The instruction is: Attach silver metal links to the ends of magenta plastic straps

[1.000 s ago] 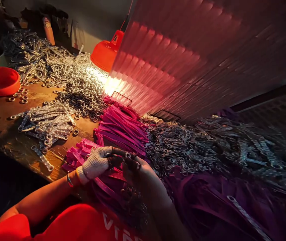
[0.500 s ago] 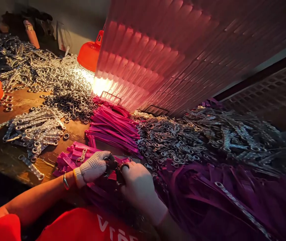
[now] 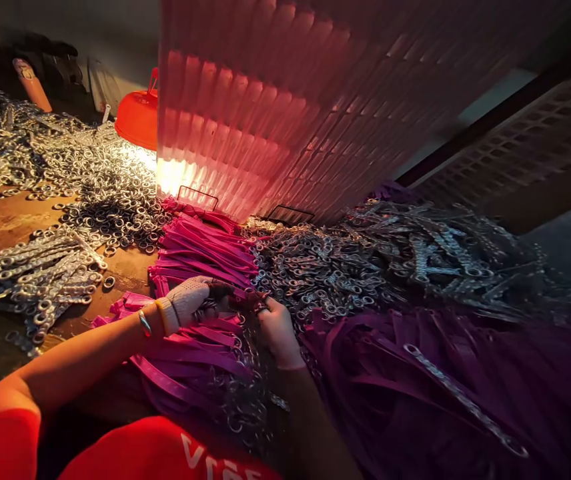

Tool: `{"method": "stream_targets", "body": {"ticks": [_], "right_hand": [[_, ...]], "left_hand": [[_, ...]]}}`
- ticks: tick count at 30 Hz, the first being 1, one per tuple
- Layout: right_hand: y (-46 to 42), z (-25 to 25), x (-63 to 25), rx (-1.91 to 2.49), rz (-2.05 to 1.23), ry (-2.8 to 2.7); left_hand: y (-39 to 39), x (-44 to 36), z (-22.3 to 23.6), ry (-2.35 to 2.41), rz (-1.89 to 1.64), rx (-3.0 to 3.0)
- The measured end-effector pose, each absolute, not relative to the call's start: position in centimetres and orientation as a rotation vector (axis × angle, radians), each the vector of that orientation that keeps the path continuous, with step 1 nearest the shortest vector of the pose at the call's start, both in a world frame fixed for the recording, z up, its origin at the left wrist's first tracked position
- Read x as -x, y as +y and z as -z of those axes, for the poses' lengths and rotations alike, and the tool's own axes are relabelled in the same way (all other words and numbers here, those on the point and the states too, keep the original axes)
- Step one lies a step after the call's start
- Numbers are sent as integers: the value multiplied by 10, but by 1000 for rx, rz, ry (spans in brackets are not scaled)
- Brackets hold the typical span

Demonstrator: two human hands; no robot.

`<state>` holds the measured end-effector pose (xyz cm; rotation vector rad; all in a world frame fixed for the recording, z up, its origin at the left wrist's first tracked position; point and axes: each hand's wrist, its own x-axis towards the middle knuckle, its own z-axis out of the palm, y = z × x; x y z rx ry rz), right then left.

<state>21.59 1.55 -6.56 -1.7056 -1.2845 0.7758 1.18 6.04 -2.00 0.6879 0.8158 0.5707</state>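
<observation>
My left hand [image 3: 190,301], in a dotted white glove with dark fingertips, is closed in a pinch above the magenta straps. My right hand [image 3: 279,333], in a pale glove, is closed just to its right. A short piece of purple strap [image 3: 242,292] shows between the fingertips, at the left hand's fingers. Whatever the right fingers pinch is too dark and small to make out. Under the left hand lies a fanned pile of magenta straps [image 3: 190,357], with metal rings near their right ends. A neat stack of magenta straps [image 3: 205,247] lies just beyond the hands.
Silvery braided pieces with ring ends [image 3: 45,273] lie at the left, loose metal rings [image 3: 115,220] behind them. A red lamp [image 3: 138,120] shines beside a ribbed translucent panel [image 3: 235,133]. Dark metal pieces [image 3: 325,267] heap up behind purple straps [image 3: 380,373] on the right.
The view has turned rightward, so the scene sits further left. Both hands have moved forward and slightly apart, with purple strap now showing between them. More magenta straps and rings below are uncovered.
</observation>
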Motion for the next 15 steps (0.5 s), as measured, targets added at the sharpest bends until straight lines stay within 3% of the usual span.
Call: {"method": "stream_targets", "body": {"ticks": [5, 10, 15], "right_hand": [[-6, 44, -197, 1610, -874, -1173], [-48, 1, -183, 1458, -1048, -1207], [-74, -9, -175, 1492, -757, -1564]], "left_hand": [[67, -26, 21, 887, -784, -1220], [38, -20, 4, 736, -583, -1482], [0, 4, -11, 890, -526, -1222]]}}
